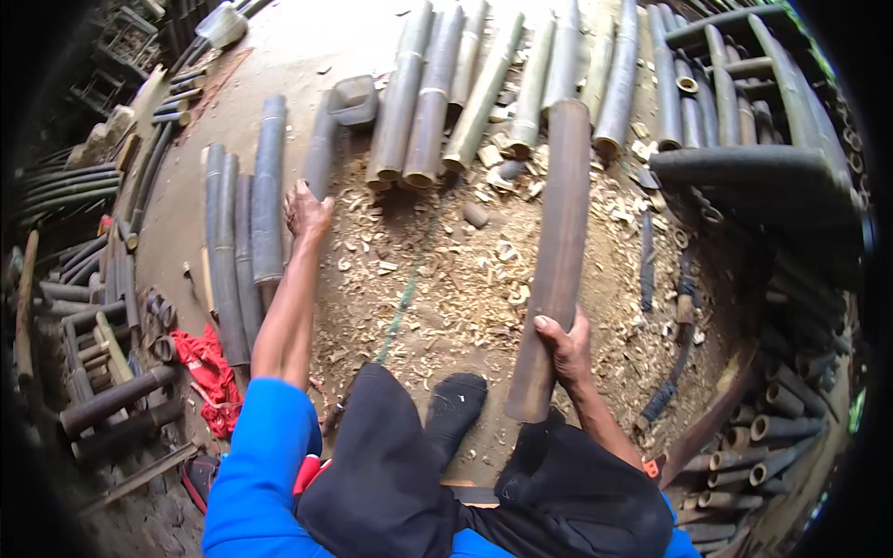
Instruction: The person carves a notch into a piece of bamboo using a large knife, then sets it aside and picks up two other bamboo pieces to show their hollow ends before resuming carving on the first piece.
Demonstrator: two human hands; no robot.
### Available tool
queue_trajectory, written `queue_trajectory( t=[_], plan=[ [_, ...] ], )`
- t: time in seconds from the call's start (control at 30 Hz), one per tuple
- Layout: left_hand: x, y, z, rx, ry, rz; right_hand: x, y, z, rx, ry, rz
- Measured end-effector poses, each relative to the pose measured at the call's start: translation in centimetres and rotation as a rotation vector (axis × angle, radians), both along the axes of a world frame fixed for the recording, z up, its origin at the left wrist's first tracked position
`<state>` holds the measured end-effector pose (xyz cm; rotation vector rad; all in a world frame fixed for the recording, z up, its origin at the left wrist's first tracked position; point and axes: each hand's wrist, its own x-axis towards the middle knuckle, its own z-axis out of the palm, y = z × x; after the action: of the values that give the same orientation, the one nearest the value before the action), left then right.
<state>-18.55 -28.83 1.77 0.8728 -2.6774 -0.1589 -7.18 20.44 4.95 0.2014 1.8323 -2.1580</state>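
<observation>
My right hand (pixel 566 349) grips a thick brown bamboo tube (pixel 556 223) near its lower end, thumb across the front. The tube stands tilted in front of my right knee, its top reaching the row of poles. Farther left, my left arm is stretched out, and my left hand (pixel 309 212) is closed around the near end of a shorter grey bamboo tube (pixel 321 153), slightly blurred. Beside that tube sits a grey plastic container (pixel 354 100). Several bamboo tubes (pixel 437 102) lie side by side ahead of me, cut ends toward me.
Pale wood shavings (pixel 456 279) cover the ground between my feet and the tubes. More bamboo tubes (pixel 228 242) lie at left, near a red cloth (pixel 206 377). A dark bamboo bench (pixel 744 163) stands at far right, above stacked tubes (pixel 781 428). Dark-wrapped tools (pixel 670 381) lie right.
</observation>
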Motion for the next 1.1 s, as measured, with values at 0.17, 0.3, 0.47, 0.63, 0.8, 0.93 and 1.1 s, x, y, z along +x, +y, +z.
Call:
queue_trajectory(
  t=[0.17,0.3,0.47,0.63,0.8,0.93,1.1],
  plan=[
    [1.4,17.7,5.1,1.492,-0.106,-0.574,0.7,-1.2,0.3,0.242,0.149,0.153],
    [5.1,22.2,3.7,1.941,-0.373,-0.538,-0.7,-1.2,0.6,0.804,0.258,0.252],
    [5.2,22.5,4.8,1.176,-0.382,-0.64,-0.2,3.1,-8.9,1.437,0.273,0.058],
    [6.7,22.9,6.2,0.46,-0.375,-0.8,1.3,3.6,-8.1,0.988,0.011,0.192],
    [10.0,19.8,2.9,0.131,-0.34,-0.908,7.8,6.2,-6.4,1.149,-0.077,0.212],
    [11.6,17.8,-0.2,0.136,-0.272,-1.014,11.1,5.9,-6.2,1.157,-0.188,0.289],
    [10.3,18.4,0.1,0.114,-0.232,-1.108,10.1,6.4,-5.6,0.988,-0.246,0.2]
  ],
)
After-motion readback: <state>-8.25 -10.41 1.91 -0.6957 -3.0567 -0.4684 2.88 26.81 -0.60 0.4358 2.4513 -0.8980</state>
